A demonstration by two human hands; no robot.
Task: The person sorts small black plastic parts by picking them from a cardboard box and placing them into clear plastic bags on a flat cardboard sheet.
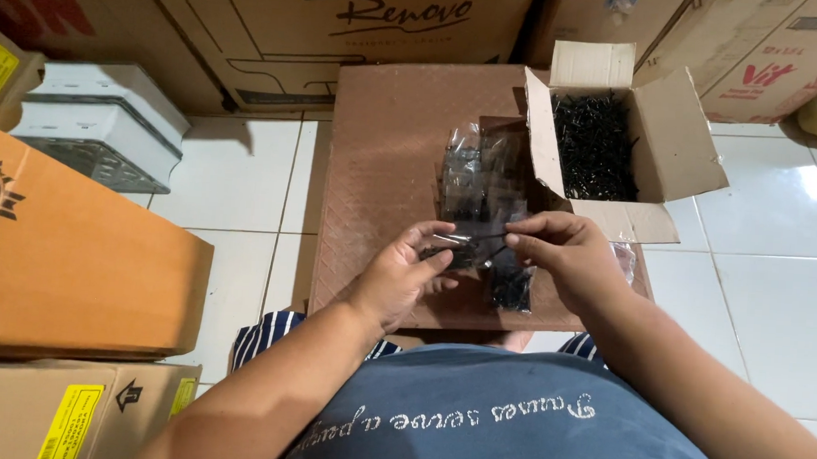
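My left hand (409, 274) holds a small clear plastic bag (459, 243) with black screws in it, over a brown board (385, 144). My right hand (561, 253) pinches a black screw (485, 235) at the bag's mouth. An open cardboard box (673, 150) full of black screws (592, 146) stands just beyond my right hand. Several filled clear bags (481, 182) lie on the board between the box and my hands, and another dark packet (513, 286) lies under my right hand.
Large cardboard cartons (344, 31) stand along the far side, and an orange carton (63, 249) is at my left. A white and grey plastic case (102, 125) sits on the white tiled floor (778, 295). My knees are under the board's near edge.
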